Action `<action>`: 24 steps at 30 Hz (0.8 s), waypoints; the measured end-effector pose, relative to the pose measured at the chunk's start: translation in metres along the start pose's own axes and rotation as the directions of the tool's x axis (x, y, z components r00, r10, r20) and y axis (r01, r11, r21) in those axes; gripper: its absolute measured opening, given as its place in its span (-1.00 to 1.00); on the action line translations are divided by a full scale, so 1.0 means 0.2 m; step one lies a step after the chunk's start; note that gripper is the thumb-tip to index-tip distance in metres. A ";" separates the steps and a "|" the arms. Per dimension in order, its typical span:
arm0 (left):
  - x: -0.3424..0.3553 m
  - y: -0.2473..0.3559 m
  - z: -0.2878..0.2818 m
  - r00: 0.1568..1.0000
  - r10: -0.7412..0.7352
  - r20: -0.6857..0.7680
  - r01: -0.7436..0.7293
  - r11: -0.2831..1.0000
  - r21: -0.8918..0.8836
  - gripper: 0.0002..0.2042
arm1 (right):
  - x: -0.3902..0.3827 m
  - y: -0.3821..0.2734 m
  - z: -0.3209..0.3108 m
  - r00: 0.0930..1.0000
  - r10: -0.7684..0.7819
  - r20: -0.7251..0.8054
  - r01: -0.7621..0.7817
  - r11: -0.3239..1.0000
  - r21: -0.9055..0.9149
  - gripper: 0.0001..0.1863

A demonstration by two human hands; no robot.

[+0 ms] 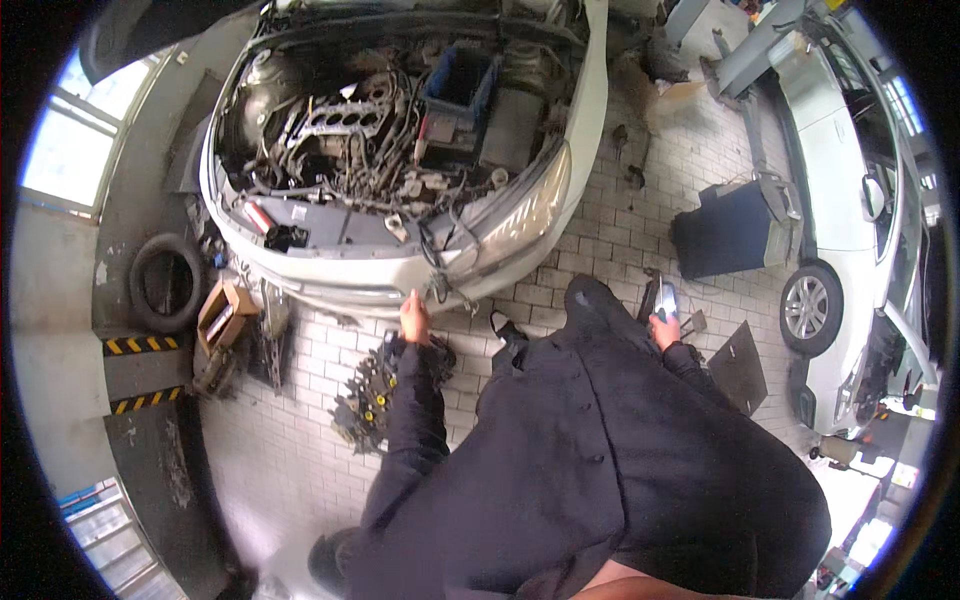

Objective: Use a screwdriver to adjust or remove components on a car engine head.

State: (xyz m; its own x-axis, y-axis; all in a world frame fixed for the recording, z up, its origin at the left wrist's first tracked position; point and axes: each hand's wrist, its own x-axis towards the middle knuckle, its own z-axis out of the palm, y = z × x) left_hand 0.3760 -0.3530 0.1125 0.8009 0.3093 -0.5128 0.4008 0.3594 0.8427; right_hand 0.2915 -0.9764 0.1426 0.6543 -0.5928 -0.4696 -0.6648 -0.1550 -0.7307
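Observation:
My left hand (413, 321) is at the front bumper (345, 292) of a white car, its fingers stretched toward the edge; whether they touch it I cannot tell. Nothing shows in that hand. Dark cables (436, 278) hang over the bumper just beside it. Out to the right, my right hand (664, 331) is closed around a smartphone (666, 298) with a pale face, held upright. Ahead, the car's bonnet is up and the engine block (340, 121) lies exposed with its row of round bores.
A blue bin (461, 80) sits in the engine bay. Engine parts (365, 400) lie on the tiled floor below my left arm. Leftward are a tyre (166, 283) and a cardboard box (224, 317). A dark cabinet (735, 228) and another white car (835, 170) stand to the right.

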 end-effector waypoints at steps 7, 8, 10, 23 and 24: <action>-0.27 -1.01 -0.38 0.972 -0.074 0.223 -0.012 0.933 0.361 -0.55 | 0.07 -0.50 0.19 0.969 -0.163 0.185 0.190 0.972 -0.139 -0.80; -0.35 -1.18 -0.50 0.931 -0.280 0.235 0.125 0.848 0.515 -0.91 | 0.09 -0.55 0.21 0.968 -0.166 0.187 0.191 0.973 -0.127 -0.80; -0.66 -1.14 -0.34 0.880 -0.004 0.476 -0.403 0.524 0.750 -0.91 | 0.17 -0.60 0.24 0.969 -0.149 0.199 0.190 0.960 -0.205 -0.79; -0.79 -0.74 0.19 0.855 -0.491 -0.168 0.422 0.847 -0.325 -0.57 | 0.77 -0.89 0.48 0.806 -0.396 0.439 0.571 0.715 -0.404 -0.56; -0.75 -0.68 0.24 0.846 -0.493 -0.204 0.397 0.837 -0.377 -0.56 | 0.83 -0.90 0.50 0.796 -0.415 0.440 0.585 0.713 -0.385 -0.52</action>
State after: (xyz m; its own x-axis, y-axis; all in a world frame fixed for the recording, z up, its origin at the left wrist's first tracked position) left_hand 0.2222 -0.4905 0.0833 0.3889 0.2638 -0.8827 0.4852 0.7558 0.4397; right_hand 0.5570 -0.9679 0.1463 0.9556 -0.0594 -0.2886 -0.2301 -0.7620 -0.6053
